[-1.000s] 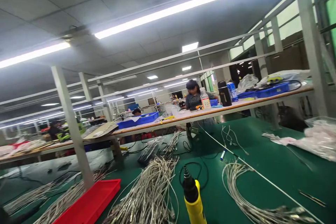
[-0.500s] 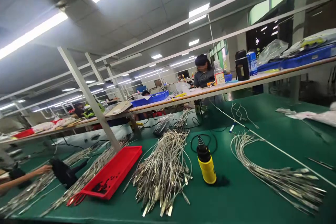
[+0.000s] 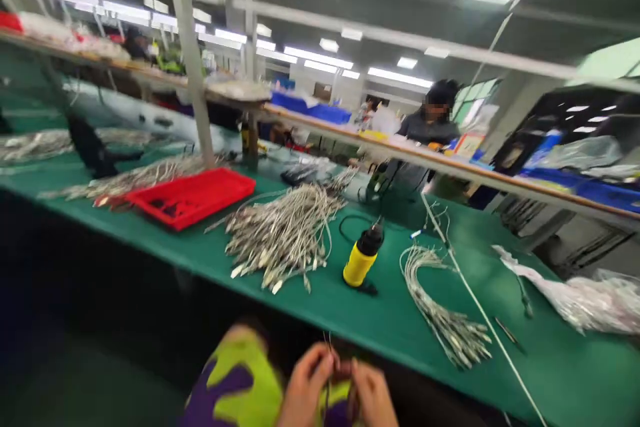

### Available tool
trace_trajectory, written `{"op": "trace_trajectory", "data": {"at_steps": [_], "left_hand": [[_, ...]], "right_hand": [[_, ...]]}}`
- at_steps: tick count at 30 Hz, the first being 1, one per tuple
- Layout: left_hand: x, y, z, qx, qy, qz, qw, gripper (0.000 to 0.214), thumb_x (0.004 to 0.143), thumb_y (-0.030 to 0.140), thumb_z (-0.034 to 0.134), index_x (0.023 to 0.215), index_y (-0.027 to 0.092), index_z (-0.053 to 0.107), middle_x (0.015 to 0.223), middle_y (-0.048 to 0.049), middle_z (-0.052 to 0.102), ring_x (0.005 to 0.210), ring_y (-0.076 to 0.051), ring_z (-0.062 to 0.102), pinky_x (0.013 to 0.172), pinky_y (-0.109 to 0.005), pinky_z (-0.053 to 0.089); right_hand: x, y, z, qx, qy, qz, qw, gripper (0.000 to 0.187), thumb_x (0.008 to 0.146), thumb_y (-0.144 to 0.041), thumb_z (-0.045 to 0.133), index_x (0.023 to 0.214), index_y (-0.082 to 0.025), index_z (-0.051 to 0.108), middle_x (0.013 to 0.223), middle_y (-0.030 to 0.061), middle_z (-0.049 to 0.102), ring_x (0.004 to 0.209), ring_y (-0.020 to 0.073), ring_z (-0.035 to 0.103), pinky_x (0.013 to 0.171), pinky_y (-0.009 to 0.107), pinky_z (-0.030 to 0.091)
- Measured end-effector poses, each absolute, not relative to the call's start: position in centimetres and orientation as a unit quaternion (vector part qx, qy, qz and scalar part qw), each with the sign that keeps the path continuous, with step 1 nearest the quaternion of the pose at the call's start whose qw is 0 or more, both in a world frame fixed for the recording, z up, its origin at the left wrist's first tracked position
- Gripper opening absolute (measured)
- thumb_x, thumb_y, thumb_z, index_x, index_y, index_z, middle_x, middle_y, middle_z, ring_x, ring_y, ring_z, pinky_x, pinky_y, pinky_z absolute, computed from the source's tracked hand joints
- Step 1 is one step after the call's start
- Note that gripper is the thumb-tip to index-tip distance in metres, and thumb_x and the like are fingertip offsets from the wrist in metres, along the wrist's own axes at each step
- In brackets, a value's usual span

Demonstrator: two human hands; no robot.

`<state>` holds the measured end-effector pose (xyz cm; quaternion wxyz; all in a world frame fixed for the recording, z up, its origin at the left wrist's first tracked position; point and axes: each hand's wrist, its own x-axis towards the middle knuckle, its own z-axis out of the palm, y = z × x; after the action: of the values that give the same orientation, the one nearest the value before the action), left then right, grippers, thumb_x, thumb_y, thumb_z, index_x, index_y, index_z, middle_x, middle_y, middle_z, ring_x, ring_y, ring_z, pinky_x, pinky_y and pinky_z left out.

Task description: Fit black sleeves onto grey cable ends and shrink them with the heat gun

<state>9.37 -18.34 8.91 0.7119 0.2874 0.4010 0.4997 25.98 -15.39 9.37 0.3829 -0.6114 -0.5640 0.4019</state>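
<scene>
Your left hand [image 3: 305,387] and right hand [image 3: 373,401] are close together, curled around thin wire [image 3: 327,361], above smooth purple-and-green cloth [image 3: 240,380].

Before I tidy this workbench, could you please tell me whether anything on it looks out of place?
One thing stands out: a long white cord runs diagonally across the green workbench and over its near edge, unlike the neatly gathered cables, so it looks stray.

The ceiling lamps [image 3: 400,77], far ahead of the fingers [image 3: 311,373], give a bright and cool light. Around the fingers it is quite dark, the fingers are blurred, and the picture bends strongly at its edges.
</scene>
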Motion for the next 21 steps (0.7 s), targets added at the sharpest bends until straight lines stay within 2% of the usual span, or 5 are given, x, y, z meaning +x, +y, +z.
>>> {"op": "trace_trajectory", "data": {"at_steps": [1,3,6,13,21], "left_hand": [[9.1,-19.2,7.8,0.263,0.381,0.531,0.71,0.028,0.09,0.048,0.074,0.093,0.021,0.067,0.097,-0.0037,0.068,0.092,-0.019,0.069,0.082,-0.032,0.059],[8.6,-20.8,6.2,0.217,0.353,0.544,0.73,0.033,0.088,0.052,0.075,0.091,0.021,0.063,0.087,0.0005,0.064,0.061,-0.012,0.064,0.056,-0.025,0.055],[8.2,-22.2,5.7,0.177,0.317,0.54,0.759,0.035,0.086,0.051,0.076,0.095,0.021,0.059,0.081,0.0037,0.062,0.036,-0.005,0.047,0.034,-0.019,0.038],[6.5,-22.2,8.2,0.163,0.303,0.573,0.744,0.031,0.086,0.038,0.077,0.089,0.02,0.053,0.079,0.0024,0.066,0.039,-0.007,0.054,0.033,-0.017,0.037],[5.4,-23.3,10.2,0.112,0.307,0.589,0.739,0.033,0.084,0.029,0.08,0.085,0.021,0.048,0.06,0.0094,0.052,0.039,-0.001,0.03,0.039,-0.013,0.022]], "right_hand": [[26.5,-15.1,8.3,-0.635,-0.568,0.376,0.365,0.031,0.097,-0.041,0.067,0.117,-0.018,0.069,0.12,0.0068,0.068,0.097,0.0227,0.068,0.08,0.037,0.06],[28.1,-13.5,6.7,-0.675,-0.578,0.314,0.333,0.03,0.1,-0.045,0.063,0.105,-0.016,0.07,0.102,0.0043,0.07,0.09,0.0212,0.068,0.084,0.04,0.057],[30.6,-8.7,5.5,-0.719,-0.59,0.202,0.307,0.032,0.102,-0.043,0.056,0.104,-0.015,0.069,0.107,0.0103,0.07,0.098,0.0245,0.065,0.096,0.044,0.051],[31.5,-2.2,3.3,-0.746,-0.626,0.081,0.212,0.03,0.098,-0.042,0.065,0.113,-0.017,0.067,0.117,0.0078,0.067,0.105,0.024,0.065,0.094,0.046,0.053],[31.4,-1.0,2.3,-0.775,-0.603,0.09,0.169,0.025,0.099,-0.037,0.066,0.113,-0.016,0.068,0.12,0.0085,0.068,0.11,0.0246,0.066,0.097,0.048,0.054]]}}
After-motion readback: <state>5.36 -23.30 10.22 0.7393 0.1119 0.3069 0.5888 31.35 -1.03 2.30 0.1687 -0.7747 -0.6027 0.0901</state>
